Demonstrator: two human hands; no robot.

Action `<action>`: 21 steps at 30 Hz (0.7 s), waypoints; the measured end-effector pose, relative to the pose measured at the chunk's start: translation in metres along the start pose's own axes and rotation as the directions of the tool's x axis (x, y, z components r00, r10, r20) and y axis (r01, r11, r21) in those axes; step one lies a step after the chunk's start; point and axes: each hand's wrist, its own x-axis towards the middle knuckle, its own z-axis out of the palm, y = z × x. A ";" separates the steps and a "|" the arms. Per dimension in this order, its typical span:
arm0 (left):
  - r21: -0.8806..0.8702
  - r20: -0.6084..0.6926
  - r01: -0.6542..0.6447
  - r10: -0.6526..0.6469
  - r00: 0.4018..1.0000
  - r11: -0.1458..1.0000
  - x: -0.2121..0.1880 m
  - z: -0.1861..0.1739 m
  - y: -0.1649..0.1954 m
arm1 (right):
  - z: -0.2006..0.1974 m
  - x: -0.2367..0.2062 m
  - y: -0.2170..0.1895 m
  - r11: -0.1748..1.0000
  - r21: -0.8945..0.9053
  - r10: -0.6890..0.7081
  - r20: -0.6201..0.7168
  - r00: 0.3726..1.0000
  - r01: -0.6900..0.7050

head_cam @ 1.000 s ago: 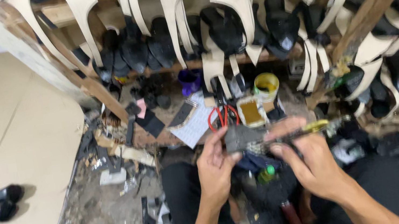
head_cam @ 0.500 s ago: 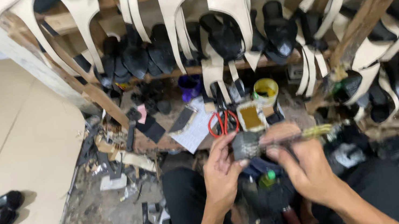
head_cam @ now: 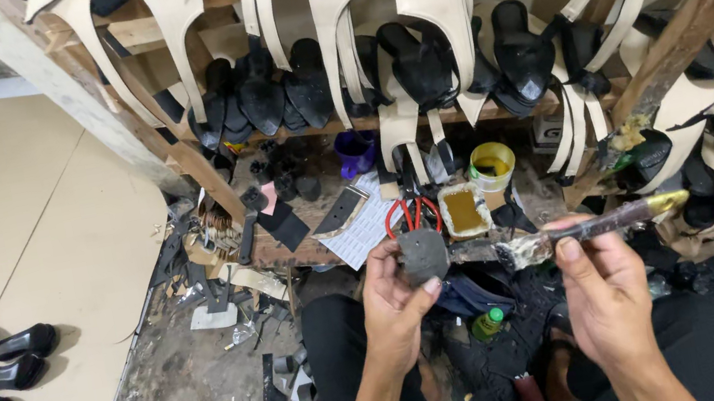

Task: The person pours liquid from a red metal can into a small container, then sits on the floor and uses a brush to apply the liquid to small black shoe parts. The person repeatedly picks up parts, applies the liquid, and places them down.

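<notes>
- Over the lap, the left hand [head_cam: 392, 307] clasps a dark sole piece [head_cam: 424, 254].
- The right hand [head_cam: 598, 280] grips a glue-caked brush [head_cam: 578, 232], bristles just beside that piece.
- Behind: red-handled scissors [head_cam: 409, 214], a yellow glue tub [head_cam: 492, 167], racked shoes [head_cam: 421, 62].

We find open room left over the cardboard sheets [head_cam: 12, 242]; ahead, scissors [head_cam: 411, 213], glue tins [head_cam: 492, 167] and the crowded shoe rack [head_cam: 413, 73] block our reach.
</notes>
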 end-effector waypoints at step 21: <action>-0.152 -0.070 0.227 -0.240 0.968 0.962 0.005 0.018 0.005 | 0.004 -0.010 0.016 0.991 -0.131 -0.021 -0.059 0.998 0.013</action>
